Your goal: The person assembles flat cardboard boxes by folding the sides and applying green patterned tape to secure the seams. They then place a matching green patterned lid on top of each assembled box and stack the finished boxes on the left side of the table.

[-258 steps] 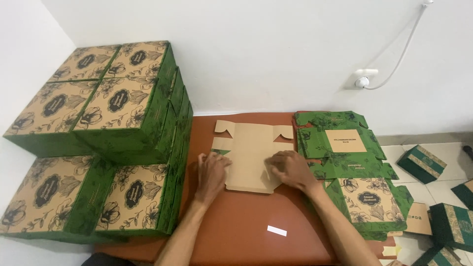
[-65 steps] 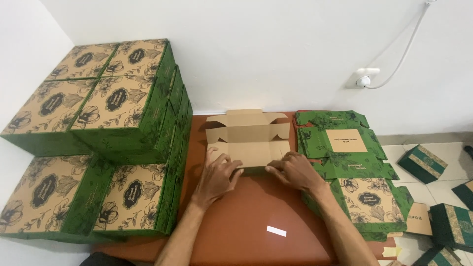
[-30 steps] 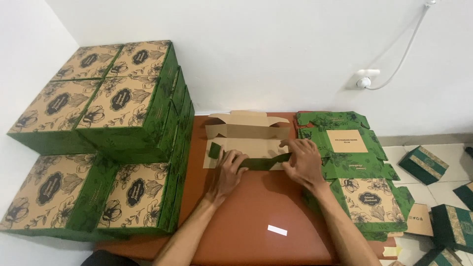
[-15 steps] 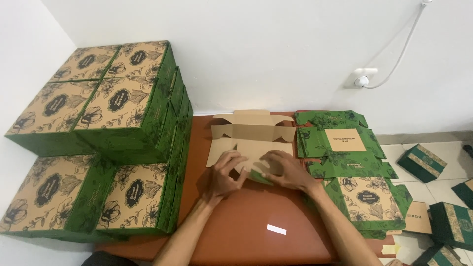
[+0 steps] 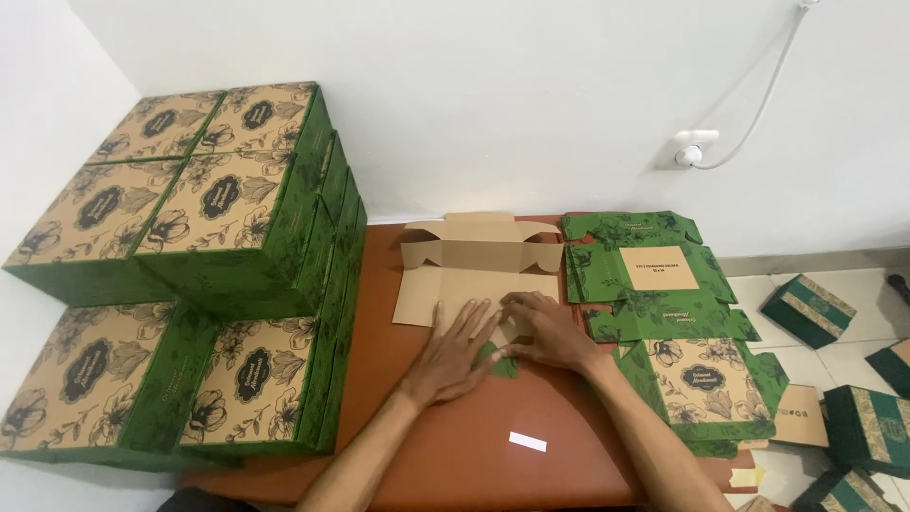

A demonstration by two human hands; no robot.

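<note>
A partly folded cardboard box blank [image 5: 479,275], plain brown inside and green outside, lies on the reddish-brown table [image 5: 445,446]. Its rear flaps stand up near the wall. My left hand [image 5: 457,353] rests flat with spread fingers on the near edge of the blank. My right hand [image 5: 545,332] presses down on the same near panel, fingers curled over a fold. A green flap tip [image 5: 500,364] shows between the two hands.
Tall stacks of finished green and tan floral boxes [image 5: 218,275] fill the left side. A pile of flat green blanks [image 5: 664,313] lies at the right. A small white slip [image 5: 527,442] sits near the front. Smaller green boxes [image 5: 810,308] are on the floor.
The raised front wall of the blank has been pushed down flat toward me. Both hands moved nearer, from the side flaps onto the near panel.
</note>
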